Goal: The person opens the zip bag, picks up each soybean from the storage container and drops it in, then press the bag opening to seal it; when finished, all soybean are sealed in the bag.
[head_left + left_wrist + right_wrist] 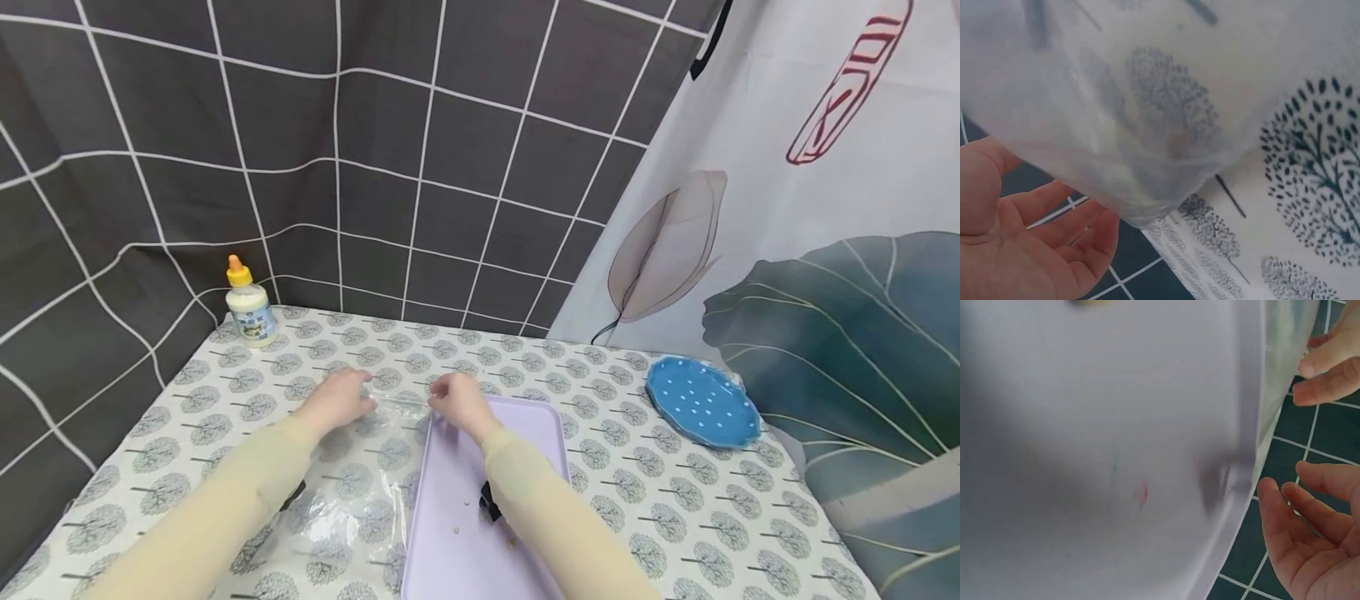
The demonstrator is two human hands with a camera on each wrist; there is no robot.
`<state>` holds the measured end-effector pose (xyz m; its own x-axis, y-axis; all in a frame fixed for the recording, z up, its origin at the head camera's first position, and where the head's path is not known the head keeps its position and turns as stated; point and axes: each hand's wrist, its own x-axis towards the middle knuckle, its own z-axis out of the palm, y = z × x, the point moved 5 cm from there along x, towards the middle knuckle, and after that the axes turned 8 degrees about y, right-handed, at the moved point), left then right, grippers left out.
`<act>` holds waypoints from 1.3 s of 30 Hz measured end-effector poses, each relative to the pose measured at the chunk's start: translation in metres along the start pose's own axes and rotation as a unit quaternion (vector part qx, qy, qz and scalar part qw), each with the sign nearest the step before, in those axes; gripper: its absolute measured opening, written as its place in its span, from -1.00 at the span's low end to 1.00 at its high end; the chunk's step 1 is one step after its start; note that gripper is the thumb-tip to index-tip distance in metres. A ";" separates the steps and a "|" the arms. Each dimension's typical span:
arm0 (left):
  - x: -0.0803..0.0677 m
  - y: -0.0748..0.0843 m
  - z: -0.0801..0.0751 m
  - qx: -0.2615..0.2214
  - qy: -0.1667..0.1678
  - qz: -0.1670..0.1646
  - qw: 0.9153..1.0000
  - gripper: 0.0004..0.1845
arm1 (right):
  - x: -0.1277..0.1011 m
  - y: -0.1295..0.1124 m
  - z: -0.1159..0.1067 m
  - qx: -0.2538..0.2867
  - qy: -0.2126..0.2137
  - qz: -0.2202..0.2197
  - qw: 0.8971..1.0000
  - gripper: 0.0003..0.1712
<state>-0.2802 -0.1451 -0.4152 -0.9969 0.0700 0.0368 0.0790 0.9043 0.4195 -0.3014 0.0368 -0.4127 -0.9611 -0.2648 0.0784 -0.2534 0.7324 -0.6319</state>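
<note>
A clear plastic bag (pixel 345 508) lies on the tree-print tablecloth (pixel 660 517), its right side over the left rim of a lilac tray (pixel 525 417). My left hand (pixel 358 402) is at the bag's far edge. In the right wrist view its fingertips (pixel 1313 365) pinch that edge. In the left wrist view the bag (pixel 1147 125) hangs just above my left hand (pixel 1054 237). My right hand (pixel 444 402) hovers at the same edge over the tray's far left corner. In the right wrist view, beside the tray (pixel 1085 456), my right hand (pixel 1300 525) has its fingers loosely curled and holds nothing.
A small bottle (pixel 250 304) with a yellow and orange cap stands at the table's far left corner. A blue dotted plate (pixel 701 402) sits at the far right. A few crumbs (pixel 457 527) lie on the tray. Dark grid fabric and a leaf-print curtain wall in the table.
</note>
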 end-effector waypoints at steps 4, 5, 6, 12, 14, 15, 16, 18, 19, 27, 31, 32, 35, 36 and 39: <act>0.004 -0.002 0.005 0.003 -0.009 -0.014 1.000 -0.41 | 0.007 0.005 0.005 -0.001 -0.002 0.017 1.000 -0.71; 0.004 -0.002 0.006 0.005 -0.011 -0.015 1.000 -0.42 | 0.008 0.006 0.007 -0.001 -0.003 0.021 1.000 -0.71; 0.005 -0.003 0.007 0.006 -0.013 -0.017 1.000 -0.44 | 0.009 0.006 0.009 -0.006 -0.005 0.023 1.000 -0.70; 0.007 -0.006 0.013 0.043 -0.018 -0.031 0.998 -0.57 | 0.013 -0.001 0.026 -0.060 -0.044 0.008 0.997 -0.71; 0.006 -0.009 0.015 0.049 -0.023 -0.041 0.998 -0.58 | 0.014 -0.005 0.029 -0.082 -0.053 0.000 0.995 -0.72; 0.006 -0.010 0.016 0.047 -0.025 -0.047 0.997 -0.59 | 0.014 -0.006 0.030 -0.096 -0.053 -0.004 0.994 -0.72; 0.006 -0.011 0.016 0.043 -0.026 -0.052 0.997 -0.60 | 0.014 -0.007 0.031 -0.109 -0.052 -0.005 0.993 -0.70; 0.006 -0.012 0.016 0.036 -0.023 -0.059 0.997 -0.63 | 0.015 -0.007 0.031 -0.123 -0.048 -0.002 0.991 -0.68; 0.006 -0.012 0.015 0.031 -0.019 -0.061 0.997 -0.66 | 0.015 -0.006 0.031 -0.128 -0.045 -0.001 0.991 -0.66; 0.009 -0.006 0.011 0.009 0.011 -0.067 0.998 -0.84 | 0.017 -0.003 0.032 -0.132 -0.031 -0.010 0.991 -0.72; 0.009 -0.006 0.011 0.006 0.013 -0.071 0.997 -0.84 | 0.016 -0.004 0.031 -0.120 -0.020 -0.004 0.993 -0.73; 0.009 -0.006 0.011 0.004 0.013 -0.070 0.997 -0.83 | 0.016 -0.004 0.030 -0.115 -0.015 -0.004 0.993 -0.74; 0.008 -0.008 0.011 0.002 0.018 -0.061 0.998 -0.82 | 0.013 -0.007 0.027 -0.092 -0.010 -0.009 0.996 -0.79; 0.007 -0.008 0.011 -0.002 0.020 -0.055 0.998 -0.82 | 0.012 -0.009 0.026 -0.088 -0.011 -0.014 0.996 -0.81; 0.004 -0.010 0.008 -0.007 0.033 -0.036 0.999 -0.83 | 0.007 -0.014 0.021 -0.074 -0.015 -0.032 0.997 -0.84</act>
<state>-0.2847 -0.1504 -0.4266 -0.9975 -0.0227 0.0665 0.0086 0.8997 0.4364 -0.3026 0.0112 -0.4191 -0.9392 -0.3310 0.0916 -0.3302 0.7967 -0.5062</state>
